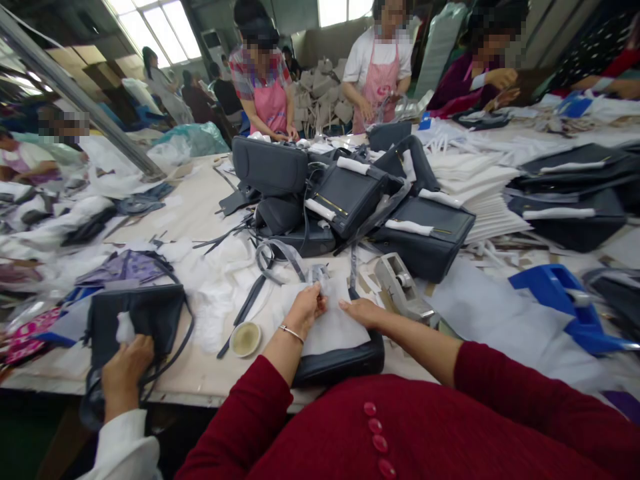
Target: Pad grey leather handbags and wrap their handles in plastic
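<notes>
A dark handbag [345,363] lies in front of me with a thin white sheet [333,337] over its top. My left hand [306,310], a bracelet at its wrist, is closed in a pinch at the sheet's far edge. Its fingertips meet a small piece of clear plastic wrap [318,272], beside a plastic-covered strap [289,257]. My right hand [361,311] rests at the sheet's right side, thumb stretched out; its other fingers are partly hidden. A second plastic-covered strap [355,263] rises just beyond that hand.
Dark bags [345,193] are heaped ahead. A tape dispenser [400,283] and a blue one [565,300] stand right; a round dish [245,339] sits left. At far left a co-worker's hand [127,367] touches another bag [167,310]. White sheets [470,180] are stacked behind.
</notes>
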Available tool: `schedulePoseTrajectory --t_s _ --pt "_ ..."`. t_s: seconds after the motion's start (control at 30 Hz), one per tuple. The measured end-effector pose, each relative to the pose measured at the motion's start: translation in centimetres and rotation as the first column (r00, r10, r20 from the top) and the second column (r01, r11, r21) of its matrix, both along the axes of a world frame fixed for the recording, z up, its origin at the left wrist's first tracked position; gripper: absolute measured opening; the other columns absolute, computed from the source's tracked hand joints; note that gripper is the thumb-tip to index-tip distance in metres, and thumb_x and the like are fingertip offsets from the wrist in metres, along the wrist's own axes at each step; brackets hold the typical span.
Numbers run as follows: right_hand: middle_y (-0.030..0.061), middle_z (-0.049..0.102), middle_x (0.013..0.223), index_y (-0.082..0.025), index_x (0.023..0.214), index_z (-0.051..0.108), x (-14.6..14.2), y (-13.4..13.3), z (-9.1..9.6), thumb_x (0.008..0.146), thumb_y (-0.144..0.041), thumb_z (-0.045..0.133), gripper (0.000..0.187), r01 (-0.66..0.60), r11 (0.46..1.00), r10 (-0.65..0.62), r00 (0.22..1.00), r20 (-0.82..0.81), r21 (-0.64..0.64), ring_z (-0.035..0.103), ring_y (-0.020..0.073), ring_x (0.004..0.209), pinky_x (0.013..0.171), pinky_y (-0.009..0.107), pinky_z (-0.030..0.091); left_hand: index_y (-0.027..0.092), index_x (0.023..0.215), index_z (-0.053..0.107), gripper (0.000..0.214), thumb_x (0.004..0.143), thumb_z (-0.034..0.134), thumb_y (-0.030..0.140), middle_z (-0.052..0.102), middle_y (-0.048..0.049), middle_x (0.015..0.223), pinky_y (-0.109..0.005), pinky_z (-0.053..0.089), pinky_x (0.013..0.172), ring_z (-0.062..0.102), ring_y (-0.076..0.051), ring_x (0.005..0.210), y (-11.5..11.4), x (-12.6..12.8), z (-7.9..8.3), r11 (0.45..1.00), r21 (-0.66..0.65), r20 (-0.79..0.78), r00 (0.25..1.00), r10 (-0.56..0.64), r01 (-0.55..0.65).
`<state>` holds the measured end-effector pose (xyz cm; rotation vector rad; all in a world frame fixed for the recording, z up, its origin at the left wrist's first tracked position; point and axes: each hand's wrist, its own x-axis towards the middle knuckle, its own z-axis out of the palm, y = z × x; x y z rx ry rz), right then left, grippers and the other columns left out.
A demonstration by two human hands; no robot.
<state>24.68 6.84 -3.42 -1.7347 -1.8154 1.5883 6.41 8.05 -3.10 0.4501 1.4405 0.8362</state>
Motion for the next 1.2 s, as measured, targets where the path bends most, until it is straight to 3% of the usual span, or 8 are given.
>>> schedulePoseTrajectory --t_s 0.13,0.27,0.33,0.47,0.63,0.87,1.0,1.2 --pt "0.0116 0.069 0.081 -0.015 0.099 0.066 0.9 -0.9 0.1 0.09 -0.066 0.041 0.058 0.164 0.878 -0.31 0.91 -0.275 -0.449 0.063 0.0213 0.07 0.067 0.034 0.05 0.017 0.085 0.053 0.022 0.089 0.056 0.039 0.055 0.0023 0.063 -0.023 0.052 0.058 0.053 -0.007 0.048 -0.2 -0.1 -0.3 0.999 0.017 -0.003 0.999 0.039 -0.039" --pt "0.0099 0.069 0.088 -0.016 0.109 0.065 3.9 -4.1 -0.1 0.089 -0.057 0.051 0.048 0.304 0.837 -0.538 0.615 -0.577 -0.455 0.064 0.0191 0.074 0.071 0.033 0.051 0.018 0.086 0.052 0.024 0.088 0.057 0.041 0.054 0.0032 0.064 -0.026 0.053 0.062 0.052 -0.007 0.048 -0.2 -0.3 -0.7 0.995 0.03 0.007 0.996 0.093 -0.093" --pt "0.0091 0.069 0.094 -0.019 0.105 0.068 5.5 -6.5 0.4 0.086 -0.051 0.058 0.038 0.382 0.883 -0.454 0.554 -0.697 -0.272 0.063 0.0206 0.084 0.08 0.036 0.051 0.018 0.086 0.053 0.024 0.087 0.058 0.042 0.055 0.0028 0.065 -0.027 0.053 0.062 0.053 -0.007 0.049 -0.2 -0.2 -0.9 0.992 0.037 -0.001 0.993 0.121 -0.121" --pt "0.0101 0.068 0.107 -0.022 0.095 0.075 7.6 -10.1 3.8 0.088 -0.04 0.059 0.024 0.164 0.946 0.039 0.8 -0.599 0.28 0.058 0.0247 0.107 0.099 0.042 0.042 0.019 0.086 0.053 0.025 0.087 0.058 0.042 0.055 0.0031 0.066 -0.025 0.051 0.061 0.053 -0.008 0.052 -0.4 0.3 -1.1 0.984 0.049 -0.043 0.984 0.171 -0.169" --pt "0.0116 0.058 0.127 -0.023 0.102 0.075 6.3 -9.1 6.9 0.092 -0.031 0.053 0.025 -0.322 0.778 0.542 0.778 -0.317 0.539 0.057 0.0213 0.113 0.101 0.035 0.041 0.019 0.088 0.051 0.023 0.091 0.051 0.042 0.053 0.0041 0.064 -0.022 0.049 0.06 0.053 -0.008 0.052 -0.5 0.9 -0.8 0.981 0.066 -0.086 0.978 0.19 -0.184" --pt "0.0139 0.061 0.127 -0.017 0.133 0.058 3.0 -2.7 1.4 0.088 -0.03 0.055 0.047 -0.384 0.764 0.443 0.896 0.011 0.518 0.055 0.0249 0.119 0.105 0.042 0.038 0.018 0.087 0.05 0.022 0.091 0.051 0.04 0.053 0.0035 0.063 -0.024 0.05 0.06 0.052 -0.008 0.05 -1.3 0.4 0.3 0.988 0.054 -0.071 0.986 0.15 -0.146" --pt "0.0188 0.059 0.129 -0.01 0.135 0.052 1.6 -0.8 0.6 0.091 -0.03 0.052 0.048 -0.272 0.785 0.176 0.959 0.221 0.556 0.053 0.028 0.119 0.104 0.045 0.038 0.018 0.086 0.049 0.022 0.092 0.05 0.039 0.052 0.0034 0.062 -0.024 0.049 0.057 0.05 -0.007 0.048 -1.9 -0.1 1.0 0.993 0.046 -0.074 0.991 0.115 -0.112" --pt "0.0166 0.063 0.114 -0.012 0.108 0.067 -3.1 -0.1 2.0 0.083 -0.026 0.063 0.03 -0.574 0.432 0.533 0.785 0.317 0.695 0.054 0.028 0.111 0.097 0.043 0.041 0.018 0.077 0.051 0.023 0.09 0.054 0.036 0.05 0.0037 0.054 -0.02 0.04 0.049 0.045 -0.008 0.044 -1.0 -0.3 2.5 0.995 0.091 -0.153 0.986 0.059 -0.046"
